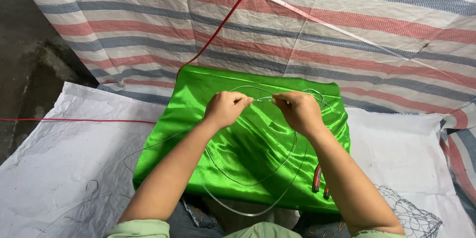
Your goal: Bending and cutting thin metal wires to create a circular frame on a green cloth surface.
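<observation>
Two bare hands are in view, the left hand (pixel 225 108) and the right hand (pixel 299 110), both pinched on one thin grey wire loop (pixel 248 181). One shiny green satin cloth (pixel 248 144) lies under them. One pair of red-handled pliers (pixel 317 178) rests at the cloth's right edge. One red cord (pixel 223 20) runs across the floor coverings. One white woven plastic sheet (pixel 59 158) and one red, blue and white striped tarpaulin (pixel 347 25) are spread out. One piece of grey wire mesh (pixel 411 213) sits at the white sheet's lower right corner.
</observation>
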